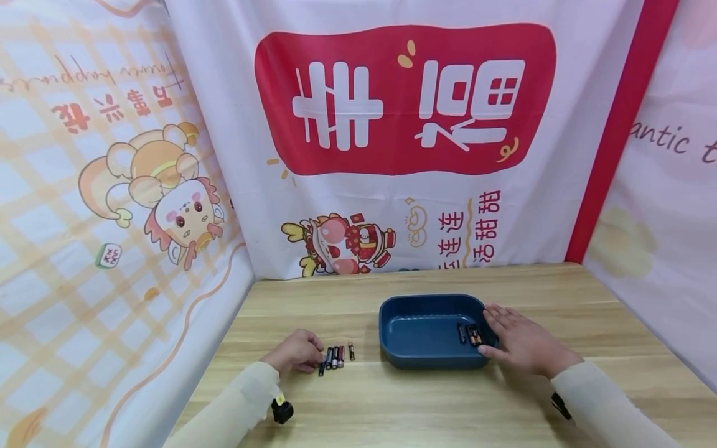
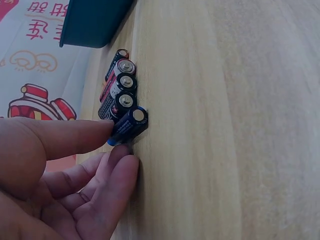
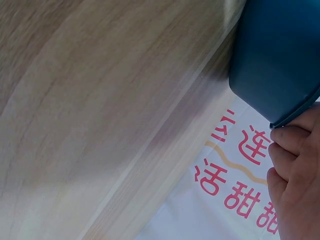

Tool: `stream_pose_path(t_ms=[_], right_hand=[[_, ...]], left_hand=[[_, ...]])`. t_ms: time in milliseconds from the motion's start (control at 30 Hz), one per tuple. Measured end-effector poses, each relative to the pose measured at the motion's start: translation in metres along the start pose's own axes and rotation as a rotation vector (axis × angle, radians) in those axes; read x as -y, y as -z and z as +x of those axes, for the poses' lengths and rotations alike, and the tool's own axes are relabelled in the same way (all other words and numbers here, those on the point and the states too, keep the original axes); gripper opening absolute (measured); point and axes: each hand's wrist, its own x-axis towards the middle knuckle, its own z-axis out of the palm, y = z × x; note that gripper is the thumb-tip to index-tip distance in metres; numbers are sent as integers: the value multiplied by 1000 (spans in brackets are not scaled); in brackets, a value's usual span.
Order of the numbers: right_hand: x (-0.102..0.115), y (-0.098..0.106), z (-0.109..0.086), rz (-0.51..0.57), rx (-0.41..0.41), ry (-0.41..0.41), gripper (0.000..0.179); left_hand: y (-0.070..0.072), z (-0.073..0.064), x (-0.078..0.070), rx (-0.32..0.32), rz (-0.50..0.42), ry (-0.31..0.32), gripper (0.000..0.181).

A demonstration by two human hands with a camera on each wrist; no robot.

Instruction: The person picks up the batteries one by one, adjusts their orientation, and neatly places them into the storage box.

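In the head view my left hand [image 1: 299, 351] is at the left end of a row of batteries [image 1: 335, 358] on the table. The left wrist view shows its thumb and fingers pinching a dark blue battery [image 2: 129, 126], tilted beside the others. A small battery [image 1: 351, 351] lies slightly apart at the row's right end. My right hand [image 1: 526, 341] rests on the right rim of a dark blue rectangular box [image 1: 437, 361], fingers extended and thumb spread. Inside the box, a few dark batteries [image 1: 473, 335] lie near its right wall.
The wood-grain table [image 1: 392, 410] runs back to a printed cloth [image 1: 420, 218] hanging behind it. Another printed cloth [image 1: 140, 249] closes off the left side. The box stands to the right of the battery row.
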Motion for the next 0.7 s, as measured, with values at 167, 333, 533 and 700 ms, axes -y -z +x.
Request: stream_pose_path(t_ms=[167, 333, 533, 700], right_hand=[[1, 1, 0, -5, 3, -2, 88], [1, 2, 0, 1, 5, -3, 86], [1, 0, 1, -10, 3, 1, 86], [1, 1, 0, -6, 0, 1, 86]], left_hand=[[-1, -1, -2, -8, 51, -14, 21], [-2, -4, -4, -26, 121, -43, 18], [-1, -6, -7, -46, 249, -76, 11], [1, -8, -8, -62, 301, -91, 7]])
